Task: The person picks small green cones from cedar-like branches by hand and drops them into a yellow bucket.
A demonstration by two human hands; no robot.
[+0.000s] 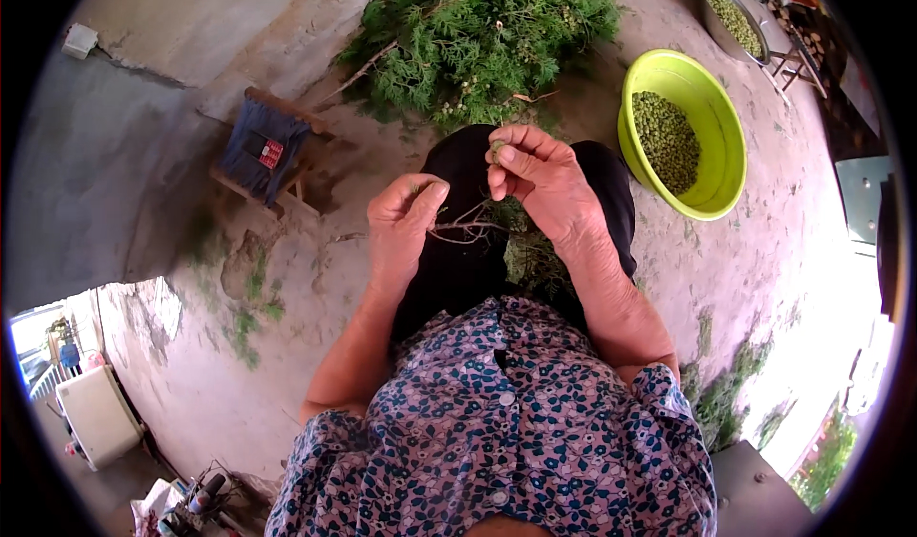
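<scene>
Above my lap, my left hand (401, 226) is closed, thumb pressed to the fingers, on a thin branched twig (468, 228) that sticks out to the right. My right hand (544, 179) is raised a little higher, pinching a small green seed cone (497, 152) between thumb and fingertips. Ahead of my knees lies a heap of green conifer branches (487, 40) dotted with pale cones. To the right stands a lime-green plastic tub (723, 160), with picked green cones (666, 140) gathered over part of its bottom. Some greenery (535, 265) rests between my thighs.
A low stool (250, 140) with a dark cloth seat stands at the left, bearing a small red object (271, 153). At the far right, a metal bowl (705, 2) of green cones sits on a stand. Green sprigs (244, 332) are scattered over the concrete floor.
</scene>
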